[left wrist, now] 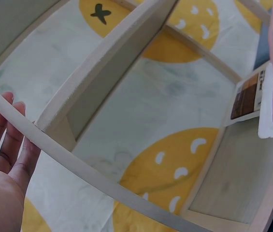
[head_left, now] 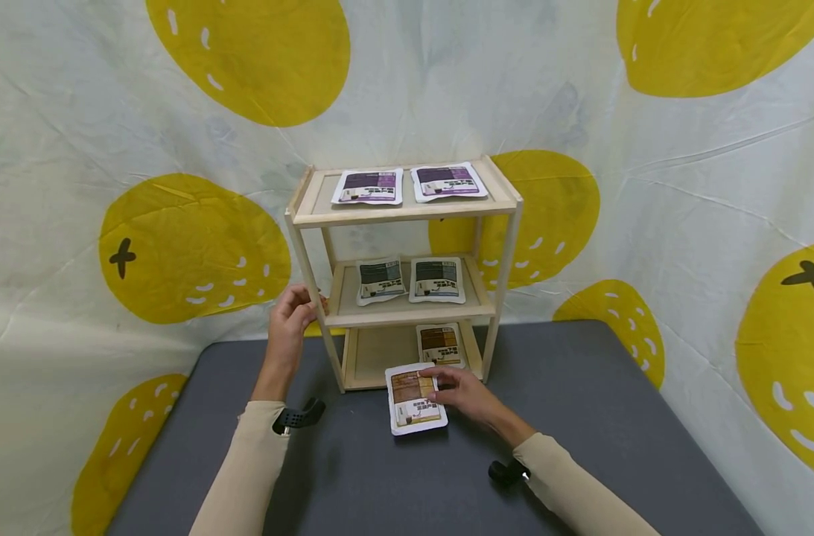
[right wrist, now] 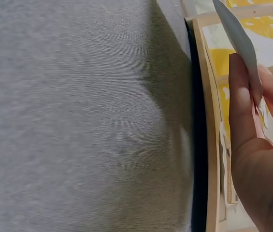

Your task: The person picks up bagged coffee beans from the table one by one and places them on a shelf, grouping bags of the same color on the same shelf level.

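Observation:
My right hand (head_left: 465, 394) pinches a white-edged brown pouch (head_left: 407, 413) by its right side, in front of the bottom tier of a wooden shelf rack (head_left: 393, 321). In the right wrist view the pouch (right wrist: 240, 41) shows edge-on, between thumb and fingers (right wrist: 242, 99). My left hand (head_left: 290, 320) holds the rack's left front post at middle-tier height. Its fingers (left wrist: 15, 128) pass behind the post (left wrist: 78, 166) in the left wrist view. Another brown pouch (head_left: 440, 342) lies at the right of the bottom tier, behind the held one.
Two purple pouches (head_left: 369, 186) lie on the top tier. On the middle tier sit two dark green pouches (head_left: 436, 279), side by side. The rack stands on a dark grey table (head_left: 581, 417), close to a fabric backdrop (head_left: 393, 74) with yellow fruit prints.

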Available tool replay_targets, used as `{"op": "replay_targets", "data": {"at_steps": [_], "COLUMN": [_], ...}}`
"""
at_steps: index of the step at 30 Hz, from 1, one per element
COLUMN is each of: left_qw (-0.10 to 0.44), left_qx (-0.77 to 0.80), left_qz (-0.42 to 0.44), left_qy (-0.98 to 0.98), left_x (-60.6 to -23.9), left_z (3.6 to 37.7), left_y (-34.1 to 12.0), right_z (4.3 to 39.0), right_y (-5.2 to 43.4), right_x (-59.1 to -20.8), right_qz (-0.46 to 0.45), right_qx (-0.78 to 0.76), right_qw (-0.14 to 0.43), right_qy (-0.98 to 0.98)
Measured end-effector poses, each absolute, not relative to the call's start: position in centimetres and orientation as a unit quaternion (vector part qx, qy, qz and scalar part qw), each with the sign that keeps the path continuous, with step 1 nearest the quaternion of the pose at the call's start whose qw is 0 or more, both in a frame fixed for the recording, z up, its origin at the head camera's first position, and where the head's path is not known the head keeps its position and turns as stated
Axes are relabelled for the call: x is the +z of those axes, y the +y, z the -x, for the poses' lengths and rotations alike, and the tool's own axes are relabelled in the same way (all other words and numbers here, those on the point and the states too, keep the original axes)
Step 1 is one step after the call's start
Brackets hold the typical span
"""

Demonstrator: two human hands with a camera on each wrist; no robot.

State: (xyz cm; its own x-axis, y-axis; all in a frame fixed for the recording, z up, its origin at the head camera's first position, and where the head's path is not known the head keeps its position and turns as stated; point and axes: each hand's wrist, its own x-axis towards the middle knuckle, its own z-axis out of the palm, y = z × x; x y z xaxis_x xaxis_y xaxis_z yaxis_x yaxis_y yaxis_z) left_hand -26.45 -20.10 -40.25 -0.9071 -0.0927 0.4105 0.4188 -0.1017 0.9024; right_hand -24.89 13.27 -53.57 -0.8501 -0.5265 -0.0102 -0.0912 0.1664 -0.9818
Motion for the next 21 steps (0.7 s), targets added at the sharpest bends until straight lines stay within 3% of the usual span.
{"op": "replay_targets", "data": {"at_steps": [21], "left_qw": [0.175], "left_qx": [-0.736], "left_qz": [0.131], "left_qy": [-0.641], "left_x": [-40.4], "left_z": [26.5], "left_y": [-20.3], "right_z": [27.4], "right_y": [10.6], "right_x": [-52.2], "right_qz": [0.139], "right_qx": [-0.615], "right_qw": [0.14], "right_qy": [0.764]}}
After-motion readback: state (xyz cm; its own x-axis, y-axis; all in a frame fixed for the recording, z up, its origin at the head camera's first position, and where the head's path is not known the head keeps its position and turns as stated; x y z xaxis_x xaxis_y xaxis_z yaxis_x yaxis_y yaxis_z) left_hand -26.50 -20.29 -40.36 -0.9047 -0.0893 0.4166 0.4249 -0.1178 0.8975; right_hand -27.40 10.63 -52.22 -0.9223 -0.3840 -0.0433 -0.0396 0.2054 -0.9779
